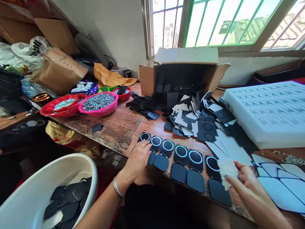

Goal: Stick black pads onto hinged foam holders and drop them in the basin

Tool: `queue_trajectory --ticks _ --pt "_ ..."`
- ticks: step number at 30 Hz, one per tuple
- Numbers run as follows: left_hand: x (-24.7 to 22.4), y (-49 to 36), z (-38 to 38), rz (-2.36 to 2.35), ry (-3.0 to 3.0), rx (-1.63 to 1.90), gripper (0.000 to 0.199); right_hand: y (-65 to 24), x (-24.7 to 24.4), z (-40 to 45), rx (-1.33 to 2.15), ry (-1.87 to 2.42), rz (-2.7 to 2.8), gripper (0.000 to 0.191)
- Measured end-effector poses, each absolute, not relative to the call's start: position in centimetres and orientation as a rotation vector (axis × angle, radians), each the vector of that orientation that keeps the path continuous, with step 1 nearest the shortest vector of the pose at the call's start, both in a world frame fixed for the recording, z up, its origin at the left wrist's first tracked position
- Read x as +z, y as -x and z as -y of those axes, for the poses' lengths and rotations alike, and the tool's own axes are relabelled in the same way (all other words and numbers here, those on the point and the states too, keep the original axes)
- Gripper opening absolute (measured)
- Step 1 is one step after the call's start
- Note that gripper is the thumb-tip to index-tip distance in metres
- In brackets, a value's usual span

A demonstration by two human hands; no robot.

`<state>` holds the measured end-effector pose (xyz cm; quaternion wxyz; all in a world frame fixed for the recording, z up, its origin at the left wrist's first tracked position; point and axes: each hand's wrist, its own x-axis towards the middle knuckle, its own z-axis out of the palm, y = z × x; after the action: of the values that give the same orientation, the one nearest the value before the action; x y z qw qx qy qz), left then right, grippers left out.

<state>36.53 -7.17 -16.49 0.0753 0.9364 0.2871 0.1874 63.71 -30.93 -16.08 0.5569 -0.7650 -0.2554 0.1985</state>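
Note:
A row of black square hinged pieces point(181, 154) lies along the table edge, each with a ridged upper part, a pale ring and a flat flap folded towards me. My left hand point(137, 159), with a bracelet at the wrist, rests over the leftmost ringed piece point(144, 136). Its fingers are stretched out on the pieces there, and I see nothing gripped in them. At the right end, my right hand point(247, 179) pinches a crumpled white cloth or tissue point(227, 170) beside the last ringed piece point(213, 165), partly covering it.
Behind the row spreads a heap of black and white cards point(186, 117), before an open cardboard box point(147, 79). A white foam block point(274, 111) stands at right. Small metal parts fill a pink basket point(108, 109). A white tub point(91, 165) holds black squares at lower left.

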Motion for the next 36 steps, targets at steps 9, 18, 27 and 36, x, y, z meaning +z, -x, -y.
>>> queue_trajectory --ticks 9,18,27,36 --pt "-18.9 -32.7 3.0 -0.751 -2.802 0.468 0.033 -58.9 -14.8 23.2 0.673 1.784 1.141 0.038" --pt "-18.4 -33.1 3.4 -0.866 -2.597 0.606 0.028 -56.0 -14.5 15.4 0.656 1.707 1.394 0.018" --pt "-15.9 -34.9 2.5 -0.827 -1.339 0.698 0.071 -48.7 -14.9 9.1 0.436 1.576 1.510 0.031" --pt "-16.7 -36.6 -4.6 -1.058 -1.564 0.953 0.043 -59.5 -15.7 15.5 0.062 2.002 1.513 0.028"
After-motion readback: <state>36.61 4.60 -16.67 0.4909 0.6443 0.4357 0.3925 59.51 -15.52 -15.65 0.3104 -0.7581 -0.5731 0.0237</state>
